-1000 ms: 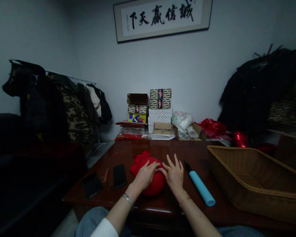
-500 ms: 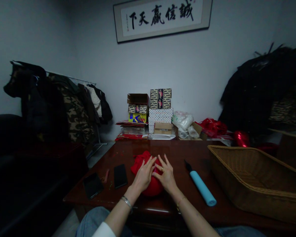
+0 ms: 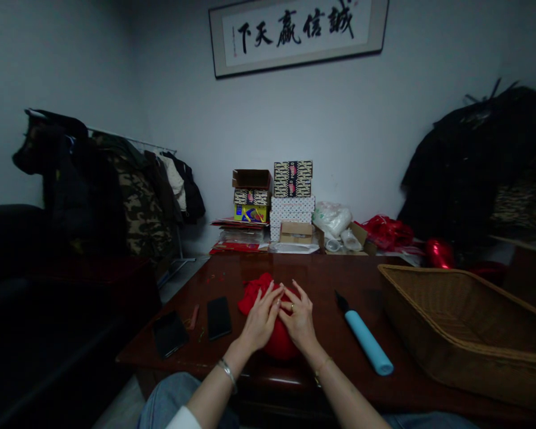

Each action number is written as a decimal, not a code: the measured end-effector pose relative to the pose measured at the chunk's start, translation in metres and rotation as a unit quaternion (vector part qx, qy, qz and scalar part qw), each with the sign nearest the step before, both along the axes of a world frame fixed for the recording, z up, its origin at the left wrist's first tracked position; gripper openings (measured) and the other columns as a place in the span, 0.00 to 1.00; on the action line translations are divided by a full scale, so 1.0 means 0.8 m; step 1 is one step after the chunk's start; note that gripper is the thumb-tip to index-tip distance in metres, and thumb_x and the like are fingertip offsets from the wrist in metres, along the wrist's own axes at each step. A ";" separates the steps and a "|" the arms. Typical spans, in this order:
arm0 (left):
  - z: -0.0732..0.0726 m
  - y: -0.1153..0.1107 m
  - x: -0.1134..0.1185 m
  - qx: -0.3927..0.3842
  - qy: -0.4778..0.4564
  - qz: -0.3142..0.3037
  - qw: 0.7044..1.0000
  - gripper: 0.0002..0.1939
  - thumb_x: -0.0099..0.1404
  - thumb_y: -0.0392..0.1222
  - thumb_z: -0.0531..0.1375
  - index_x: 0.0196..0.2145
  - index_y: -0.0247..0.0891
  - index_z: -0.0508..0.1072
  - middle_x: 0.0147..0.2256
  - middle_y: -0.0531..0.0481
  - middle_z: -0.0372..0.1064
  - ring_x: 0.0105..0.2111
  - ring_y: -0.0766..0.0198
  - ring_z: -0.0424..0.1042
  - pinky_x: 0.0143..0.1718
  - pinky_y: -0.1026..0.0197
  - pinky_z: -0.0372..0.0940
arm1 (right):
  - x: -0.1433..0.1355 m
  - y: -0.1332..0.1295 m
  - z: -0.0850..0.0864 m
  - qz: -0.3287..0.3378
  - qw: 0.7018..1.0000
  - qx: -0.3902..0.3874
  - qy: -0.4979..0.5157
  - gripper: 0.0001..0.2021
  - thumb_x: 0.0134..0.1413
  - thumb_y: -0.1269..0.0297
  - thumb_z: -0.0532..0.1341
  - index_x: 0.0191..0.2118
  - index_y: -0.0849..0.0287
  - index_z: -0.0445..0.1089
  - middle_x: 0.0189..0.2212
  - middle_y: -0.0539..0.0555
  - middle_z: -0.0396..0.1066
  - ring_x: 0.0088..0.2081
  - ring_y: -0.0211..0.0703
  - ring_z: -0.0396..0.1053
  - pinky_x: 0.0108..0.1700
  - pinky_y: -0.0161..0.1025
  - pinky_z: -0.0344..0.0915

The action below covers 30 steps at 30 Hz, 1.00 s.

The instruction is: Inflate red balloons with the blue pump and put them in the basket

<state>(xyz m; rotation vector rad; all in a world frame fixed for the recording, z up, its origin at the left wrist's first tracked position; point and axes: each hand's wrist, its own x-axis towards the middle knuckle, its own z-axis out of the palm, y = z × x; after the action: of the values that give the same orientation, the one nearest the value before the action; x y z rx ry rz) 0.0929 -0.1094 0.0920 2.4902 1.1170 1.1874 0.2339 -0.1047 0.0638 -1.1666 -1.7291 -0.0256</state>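
Observation:
A round red object (image 3: 280, 344) rests on the table near its front edge, partly covered by my hands. Crumpled red cloth (image 3: 251, 291) bunches up behind it on the left. On top of the round object lies my left hand (image 3: 263, 316), its thumb and fingertips drawn in toward the other hand. My right hand (image 3: 298, 316), with a ring on one finger, meets it there, its thumb and fingers pinched together and some fingers raised. Whatever is between the fingertips is too small to make out.
Two dark phones (image 3: 218, 318) and a small reddish stick (image 3: 194, 317) lie on the left. A light blue pump (image 3: 368, 342) and a large wicker basket (image 3: 455, 325) are on the right. Stacked boxes (image 3: 292, 211) stand behind the table (image 3: 312, 268).
My fingertips have come closer together over the round red object, and the pink bit that showed between them is now hidden. The view has shifted slightly.

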 end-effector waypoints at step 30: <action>0.022 0.024 -0.034 0.248 0.251 -0.092 0.931 0.15 0.66 0.36 0.48 0.47 0.39 0.69 0.44 0.46 0.72 0.48 0.62 0.68 0.59 0.46 0.48 | 0.007 -0.011 0.008 0.019 0.999 -0.018 -0.021 0.08 0.46 0.67 0.59 0.29 0.46 0.74 0.56 0.45 0.60 0.62 0.50 0.41 0.56 0.58 0.44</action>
<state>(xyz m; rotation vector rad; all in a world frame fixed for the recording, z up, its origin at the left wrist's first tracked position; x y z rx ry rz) 0.0661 -0.0903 0.1100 3.3349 0.6941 0.8809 0.2397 -0.1136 0.0698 -1.1656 -1.7956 0.0038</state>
